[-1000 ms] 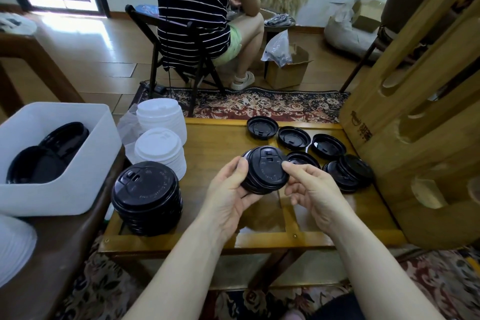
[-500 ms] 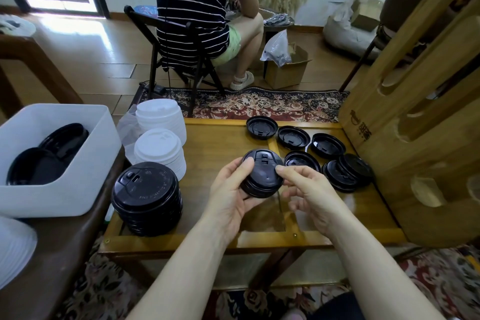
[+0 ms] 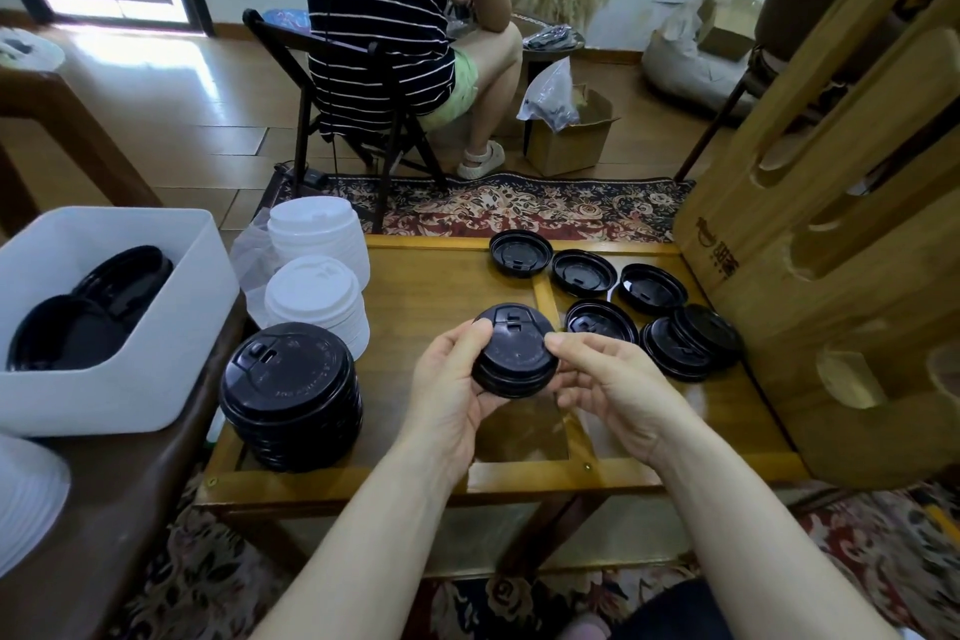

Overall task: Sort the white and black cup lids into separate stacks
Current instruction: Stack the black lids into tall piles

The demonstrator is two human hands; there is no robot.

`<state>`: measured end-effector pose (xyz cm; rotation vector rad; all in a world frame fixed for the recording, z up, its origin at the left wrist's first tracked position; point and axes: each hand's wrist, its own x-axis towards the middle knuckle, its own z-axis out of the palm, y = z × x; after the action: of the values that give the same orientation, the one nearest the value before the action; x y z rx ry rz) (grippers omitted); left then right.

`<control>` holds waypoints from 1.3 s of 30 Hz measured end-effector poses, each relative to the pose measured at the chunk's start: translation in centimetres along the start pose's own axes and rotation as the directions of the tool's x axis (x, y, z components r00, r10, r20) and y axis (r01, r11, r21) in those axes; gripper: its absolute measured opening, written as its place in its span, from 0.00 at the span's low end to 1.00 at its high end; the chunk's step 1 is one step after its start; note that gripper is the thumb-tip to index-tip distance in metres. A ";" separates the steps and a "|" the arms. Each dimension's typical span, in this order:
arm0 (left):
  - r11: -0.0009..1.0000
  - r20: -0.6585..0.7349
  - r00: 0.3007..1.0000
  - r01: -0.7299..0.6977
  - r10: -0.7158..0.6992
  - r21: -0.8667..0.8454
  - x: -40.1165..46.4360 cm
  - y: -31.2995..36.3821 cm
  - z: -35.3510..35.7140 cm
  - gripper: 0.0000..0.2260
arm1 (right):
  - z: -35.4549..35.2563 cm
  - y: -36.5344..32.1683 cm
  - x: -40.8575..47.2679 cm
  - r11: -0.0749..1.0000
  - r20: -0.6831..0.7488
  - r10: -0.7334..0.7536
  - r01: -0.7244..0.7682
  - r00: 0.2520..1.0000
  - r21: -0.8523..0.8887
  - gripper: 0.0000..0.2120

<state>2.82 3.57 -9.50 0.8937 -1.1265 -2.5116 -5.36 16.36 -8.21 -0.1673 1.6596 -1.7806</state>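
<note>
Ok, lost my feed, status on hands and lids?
Left hand and right hand both grip black lids above table. Black stack near left, white stacks behind it. Nothing in the way.

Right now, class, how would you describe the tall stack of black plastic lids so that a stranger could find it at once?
Start at the low wooden table and go to its near left corner, beside the white plastic bin. The tall stack of black plastic lids stands there, dome up, just in front of the white lid stacks; the other black lids lie singly.

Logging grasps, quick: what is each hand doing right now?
Left hand: holding the small black lid stack.
Right hand: pinching that stack's right edge.
</note>
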 end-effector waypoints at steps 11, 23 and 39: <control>0.996 0.009 1.000 0.006 -0.005 -0.088 0.4 0.6 -0.8 0.16 | -1.6 0.4 0.8 0.891 -0.182 -0.211 0.112 0.961 -0.440 0.17; 0.991 0.017 0.998 0.061 -0.060 -0.118 0.6 1.2 -1.9 0.19 | -3.7 0.8 2.2 0.291 -0.125 -0.582 0.063 0.804 -0.955 0.04; 0.987 -0.017 0.992 0.124 -0.126 -0.104 0.8 0.8 -1.6 0.11 | -0.7 -0.5 1.0 0.954 -0.118 -0.102 0.131 0.988 0.268 0.09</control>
<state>3.16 1.70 -10.10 0.9916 -0.9514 -2.6243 -6.65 16.37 -8.21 -0.0494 1.4763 -2.1208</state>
